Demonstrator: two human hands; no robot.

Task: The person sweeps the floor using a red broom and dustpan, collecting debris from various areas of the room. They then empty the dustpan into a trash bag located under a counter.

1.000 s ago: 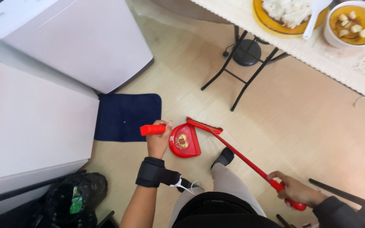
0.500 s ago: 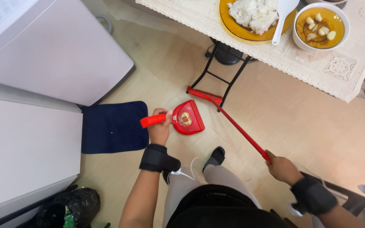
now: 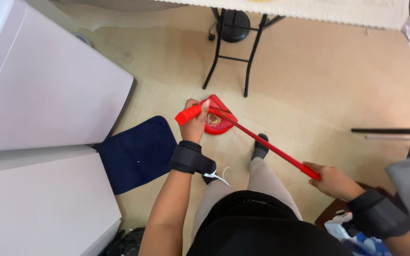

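Your left hand (image 3: 194,124) is closed in a fist around the red handle of the dustpan (image 3: 217,118), thumb up along the grip. The dustpan is tilted above the beige floor (image 3: 319,85), in front of your feet, with some crumbs inside. Your right hand (image 3: 334,181) holds the thin red broom stick (image 3: 266,144) near its end, fingers wrapped around it. The stick runs diagonally up to the dustpan and touches it. A blue mat (image 3: 136,151) lies just beside your left wrist.
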